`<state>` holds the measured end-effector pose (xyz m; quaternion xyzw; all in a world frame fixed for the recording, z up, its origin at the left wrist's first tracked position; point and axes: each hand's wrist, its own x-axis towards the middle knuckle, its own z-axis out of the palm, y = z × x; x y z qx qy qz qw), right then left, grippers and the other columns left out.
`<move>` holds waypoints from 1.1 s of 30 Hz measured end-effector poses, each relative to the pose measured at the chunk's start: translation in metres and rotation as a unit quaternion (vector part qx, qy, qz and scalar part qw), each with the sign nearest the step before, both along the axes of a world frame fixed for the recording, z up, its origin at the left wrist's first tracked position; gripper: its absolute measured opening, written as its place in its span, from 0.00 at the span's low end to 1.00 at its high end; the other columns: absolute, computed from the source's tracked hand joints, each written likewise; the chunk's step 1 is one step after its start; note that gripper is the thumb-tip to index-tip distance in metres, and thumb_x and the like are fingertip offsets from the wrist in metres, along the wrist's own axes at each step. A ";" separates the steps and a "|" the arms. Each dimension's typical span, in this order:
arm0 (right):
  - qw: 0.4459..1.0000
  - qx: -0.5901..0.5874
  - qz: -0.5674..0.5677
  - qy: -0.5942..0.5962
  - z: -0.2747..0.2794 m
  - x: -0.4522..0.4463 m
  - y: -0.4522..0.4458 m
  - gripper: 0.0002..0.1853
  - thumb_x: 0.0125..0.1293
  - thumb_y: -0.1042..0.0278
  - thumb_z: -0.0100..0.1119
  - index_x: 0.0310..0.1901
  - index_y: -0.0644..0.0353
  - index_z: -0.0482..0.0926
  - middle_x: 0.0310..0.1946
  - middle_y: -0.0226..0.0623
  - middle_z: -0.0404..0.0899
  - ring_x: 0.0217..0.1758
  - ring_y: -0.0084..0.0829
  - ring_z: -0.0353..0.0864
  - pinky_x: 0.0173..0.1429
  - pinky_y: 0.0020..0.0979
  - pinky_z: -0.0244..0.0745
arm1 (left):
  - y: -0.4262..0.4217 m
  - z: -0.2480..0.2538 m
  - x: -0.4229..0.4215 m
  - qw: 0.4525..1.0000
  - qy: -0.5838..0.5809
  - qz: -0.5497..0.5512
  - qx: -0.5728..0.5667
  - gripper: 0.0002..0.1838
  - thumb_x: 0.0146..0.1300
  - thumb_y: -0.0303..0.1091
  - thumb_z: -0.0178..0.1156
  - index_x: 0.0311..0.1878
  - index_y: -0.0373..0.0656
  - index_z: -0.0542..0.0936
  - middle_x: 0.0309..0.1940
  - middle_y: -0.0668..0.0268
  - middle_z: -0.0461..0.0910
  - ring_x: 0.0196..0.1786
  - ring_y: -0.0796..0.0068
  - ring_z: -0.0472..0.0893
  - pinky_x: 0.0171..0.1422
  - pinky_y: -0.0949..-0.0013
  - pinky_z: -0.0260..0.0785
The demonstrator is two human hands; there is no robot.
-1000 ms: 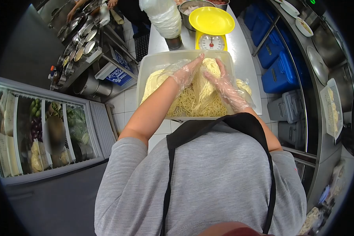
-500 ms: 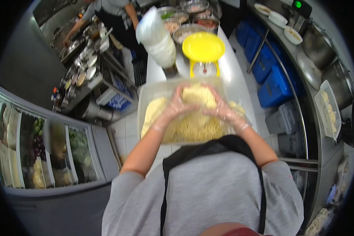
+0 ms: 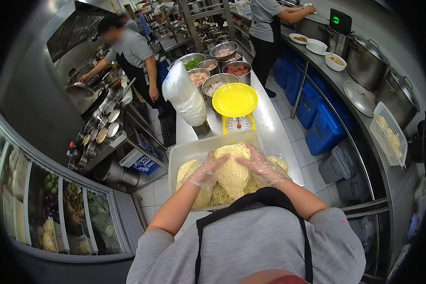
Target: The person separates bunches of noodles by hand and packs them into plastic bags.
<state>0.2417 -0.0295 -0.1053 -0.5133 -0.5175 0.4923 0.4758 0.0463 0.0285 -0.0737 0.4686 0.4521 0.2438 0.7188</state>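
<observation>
Both my hands wear clear plastic gloves and sit over a translucent plastic tub (image 3: pixel 189 149). Between them is a big clump of thin yellow noodles (image 3: pixel 233 173), its strands trailing down toward the loose noodles (image 3: pixel 208 198) at the tub's bottom. My left hand (image 3: pixel 207 171) grips the clump's left side, and my right hand (image 3: pixel 259 164) presses on its right side. A rounded pale noodle bundle (image 3: pixel 186 171) lies against the tub's left wall. Another bundle (image 3: pixel 278 164) shows behind my right hand, partly hidden.
Beyond the tub stands a yellow kitchen scale (image 3: pixel 239 124) with a yellow pan (image 3: pixel 235 100). Left of it is a tall plastic-wrapped stack (image 3: pixel 187 97). Several metal bowls of ingredients (image 3: pixel 236 70) sit farther back. Two co-workers (image 3: pixel 136 54) (image 3: pixel 265 23) stand nearby.
The noodle clump was a compact mass held between my hands; now its strands hang down in a long bunch. My head view has tilted up, showing more of the kitchen.
</observation>
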 end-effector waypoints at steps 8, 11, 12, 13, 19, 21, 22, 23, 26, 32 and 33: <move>0.988 0.132 0.075 0.029 0.019 -0.001 -0.009 0.46 0.52 0.57 0.74 0.69 0.57 0.58 0.67 0.47 0.59 0.73 0.39 0.55 0.75 0.35 0.50 | 0.006 0.000 -0.021 0.974 0.018 -0.002 0.227 0.44 0.44 0.30 0.77 0.62 0.44 0.59 0.58 0.58 0.67 0.62 0.67 0.69 0.62 0.67 0.68; 0.991 0.098 0.091 0.014 0.025 -0.001 -0.016 0.53 0.47 0.56 0.78 0.71 0.58 0.53 0.69 0.49 0.55 0.75 0.41 0.52 0.77 0.36 0.46 | 0.003 0.002 -0.021 0.933 0.089 -0.067 0.342 0.44 0.40 0.29 0.78 0.60 0.44 0.62 0.56 0.59 0.68 0.61 0.67 0.69 0.65 0.65 0.65; 0.993 0.019 0.113 0.037 0.027 0.000 -0.018 0.57 0.45 0.54 0.79 0.71 0.59 0.51 0.69 0.51 0.54 0.74 0.42 0.52 0.77 0.36 0.45 | 0.003 0.001 -0.018 0.906 0.123 -0.119 0.388 0.44 0.39 0.30 0.78 0.60 0.44 0.63 0.56 0.59 0.68 0.61 0.66 0.68 0.66 0.64 0.63; 0.987 -0.061 0.134 0.058 0.027 0.000 -0.020 0.60 0.43 0.53 0.80 0.72 0.61 0.48 0.69 0.52 0.54 0.74 0.43 0.52 0.77 0.37 0.44 | 0.001 -0.005 -0.017 0.906 0.122 -0.118 0.387 0.44 0.39 0.30 0.78 0.60 0.44 0.63 0.56 0.59 0.68 0.61 0.66 0.68 0.66 0.64 0.63; 0.980 -0.136 0.105 0.101 0.025 -0.005 -0.008 0.62 0.40 0.56 0.82 0.72 0.63 0.49 0.67 0.50 0.59 0.72 0.41 0.57 0.75 0.36 0.53 | -0.002 0.005 -0.008 0.946 0.199 -0.121 0.227 0.46 0.42 0.36 0.79 0.64 0.45 0.62 0.58 0.58 0.69 0.65 0.64 0.67 0.67 0.63 0.63; 0.991 -0.093 0.077 0.053 0.038 -0.010 -0.009 0.60 0.40 0.58 0.82 0.71 0.63 0.51 0.66 0.49 0.60 0.71 0.40 0.58 0.74 0.36 0.55 | -0.009 0.010 -0.012 0.953 0.128 -0.079 0.261 0.46 0.43 0.34 0.78 0.65 0.46 0.61 0.59 0.59 0.68 0.65 0.65 0.67 0.67 0.64 0.63; 0.998 -0.052 0.044 0.007 0.048 -0.011 -0.013 0.58 0.40 0.59 0.82 0.70 0.64 0.53 0.65 0.47 0.62 0.71 0.39 0.59 0.73 0.35 0.57 | -0.012 0.010 -0.013 0.954 0.055 -0.042 0.290 0.47 0.44 0.32 0.78 0.66 0.46 0.60 0.60 0.60 0.67 0.65 0.67 0.67 0.67 0.65 0.64; 0.998 -0.051 0.048 0.005 0.060 -0.010 -0.013 0.58 0.40 0.59 0.82 0.70 0.64 0.53 0.65 0.47 0.62 0.71 0.39 0.59 0.73 0.35 0.57 | -0.012 0.007 -0.012 0.954 0.054 -0.038 0.291 0.47 0.44 0.32 0.78 0.66 0.46 0.60 0.60 0.60 0.67 0.65 0.67 0.67 0.67 0.65 0.64; 0.992 0.032 0.072 0.096 0.077 -0.007 -0.013 0.53 0.42 0.52 0.81 0.69 0.57 0.59 0.66 0.48 0.60 0.70 0.44 0.59 0.73 0.38 0.58 | -0.021 -0.001 -0.012 0.963 -0.132 0.051 0.228 0.48 0.45 0.27 0.77 0.67 0.47 0.58 0.63 0.60 0.64 0.66 0.69 0.65 0.67 0.66 0.65; 0.927 0.152 0.148 -0.310 0.063 -0.004 -0.019 0.49 0.43 0.47 0.78 0.68 0.44 0.62 0.69 0.50 0.49 0.75 0.50 0.46 0.76 0.48 0.47 | -0.027 0.016 -0.030 0.896 0.191 -0.109 0.386 0.74 0.28 0.54 0.81 0.74 0.38 0.43 0.69 0.46 0.55 0.73 0.51 0.55 0.77 0.57 0.46; 0.926 0.151 0.151 -0.310 0.060 -0.003 -0.019 0.49 0.43 0.47 0.78 0.68 0.44 0.62 0.69 0.50 0.49 0.75 0.50 0.46 0.76 0.48 0.47 | -0.028 0.022 -0.033 0.897 0.191 -0.107 0.384 0.74 0.28 0.54 0.81 0.74 0.38 0.43 0.69 0.46 0.55 0.73 0.51 0.55 0.77 0.57 0.46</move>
